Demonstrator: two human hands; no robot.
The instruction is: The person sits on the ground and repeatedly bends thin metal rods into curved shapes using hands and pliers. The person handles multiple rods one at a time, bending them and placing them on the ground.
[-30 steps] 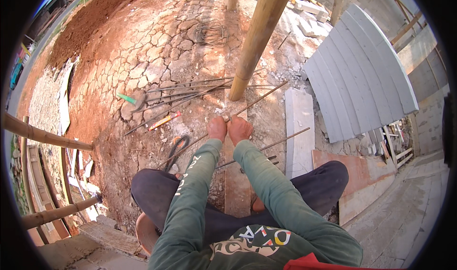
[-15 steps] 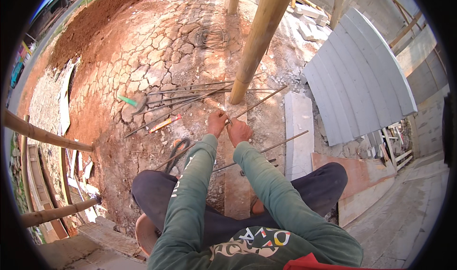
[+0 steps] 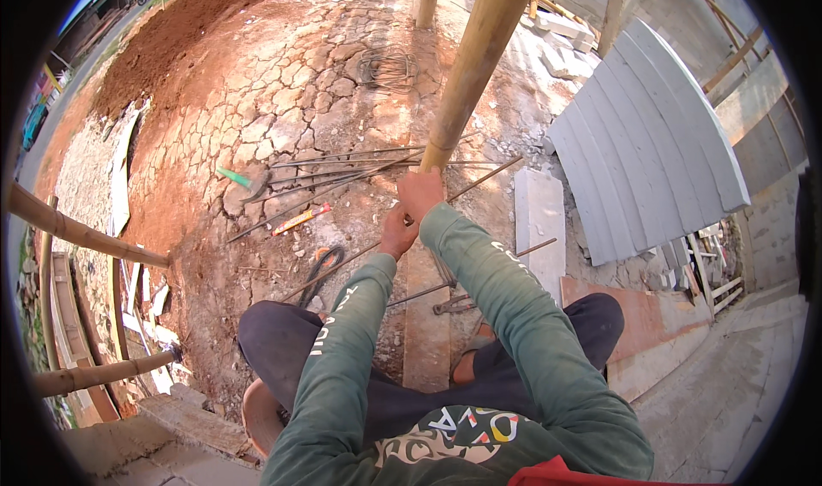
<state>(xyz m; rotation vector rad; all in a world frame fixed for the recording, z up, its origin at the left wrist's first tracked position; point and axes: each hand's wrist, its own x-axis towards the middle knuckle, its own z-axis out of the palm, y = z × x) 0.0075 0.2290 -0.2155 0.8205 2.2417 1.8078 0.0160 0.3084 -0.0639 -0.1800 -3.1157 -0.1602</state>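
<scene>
A long thin metal rod [image 3: 486,178] runs slantwise under both my hands, from beside my left knee to the upper right. My left hand [image 3: 396,232] is closed around this rod, its fingers curled. Just above and to the right, touching it, my right hand [image 3: 421,196] is closed in a fist, back of the hand up. What the right fingers grip is hidden. Below the hands, other rods [image 3: 419,294] cross over the board [image 3: 426,340] between my legs. A rusty metal tool [image 3: 454,304] lies near my right foot, partly covered by my sleeve.
A bamboo post [image 3: 469,75] rises right beyond my hands. To the left lie several rods [image 3: 317,176], a green-handled hammer [image 3: 234,177], a yellow-and-red packet [image 3: 301,218] and a dark loop [image 3: 324,268]. Pale blocks [image 3: 539,220] and leaning grey panels [image 3: 642,143] stand on the right.
My right hand has moved up and forward, from beside the left hand to above it, and turned over. My left hand has shifted slightly down. The rusty tool now shows beside my right arm.
</scene>
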